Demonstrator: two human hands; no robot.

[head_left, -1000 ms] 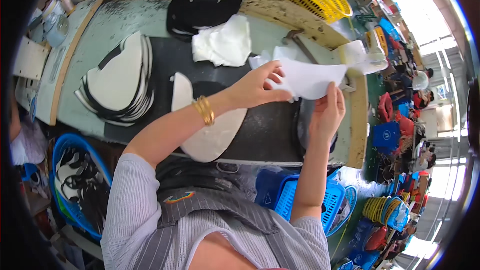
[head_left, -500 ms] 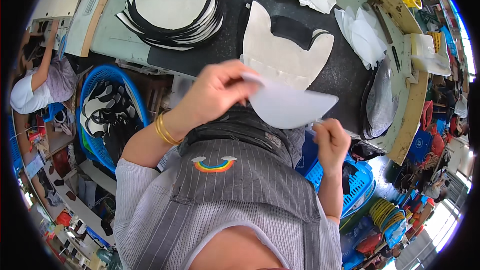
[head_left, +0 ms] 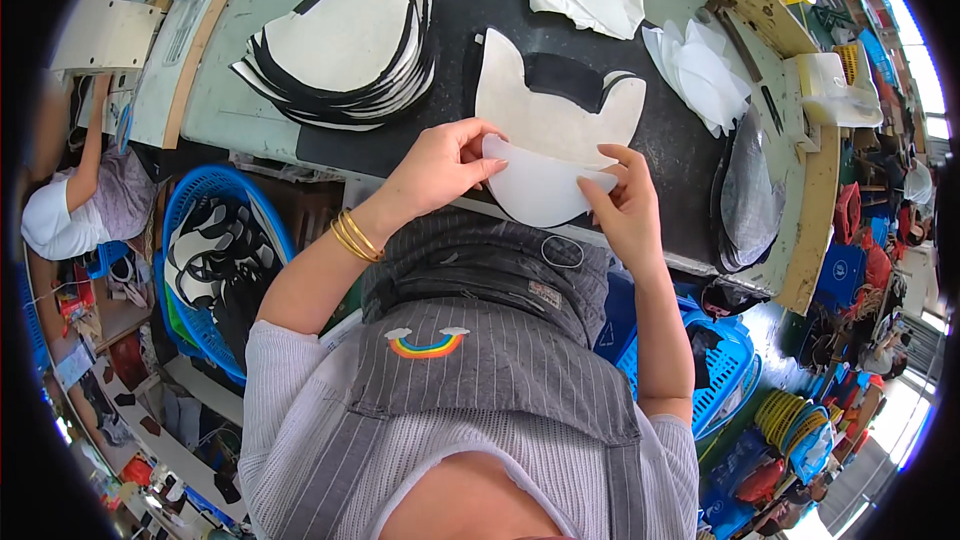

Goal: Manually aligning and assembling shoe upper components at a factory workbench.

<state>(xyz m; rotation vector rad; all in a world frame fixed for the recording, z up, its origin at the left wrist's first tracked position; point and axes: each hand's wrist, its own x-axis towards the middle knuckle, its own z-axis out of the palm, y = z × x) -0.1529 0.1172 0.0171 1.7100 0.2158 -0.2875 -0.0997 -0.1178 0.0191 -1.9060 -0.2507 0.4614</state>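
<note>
While I look down past my striped apron, a blue basket (head_left: pixel 205 202) full of black and white cut pieces sits low on my left, below the counter (head_left: pixel 250 110) edge. Above it, on the counter, lies a fanned stack of white pieces (head_left: pixel 345 40) edged in black.

My left hand (head_left: pixel 440 168), with gold bangles (head_left: pixel 355 237) on the wrist, has its grip clamped on the left corner of a white sheet (head_left: pixel 535 190), thumb and fingers pinched together on the edge. The sheet is thin, plain and slightly see-through, straight along the top and rounded along the bottom, like a half moon. It hangs in the air just over the near edge of the counter, in front of my chest, held flat between both hands.

Just behind it, on the black mat (head_left: pixel 470 0), lies a cream shaped piece (head_left: pixel 545 110) with two raised ear-like corners and a black patch at its notch.

My right hand (head_left: pixel 625 210) holds the sheet's right end, its grip closed on it too, forefinger along the top edge and thumb beneath.

Further right lie loose white sheets (head_left: pixel 700 70), then a pile of grey clear film (head_left: pixel 750 190) near the counter's wooden rim, with a blue crate (head_left: pixel 725 370) below.
</note>
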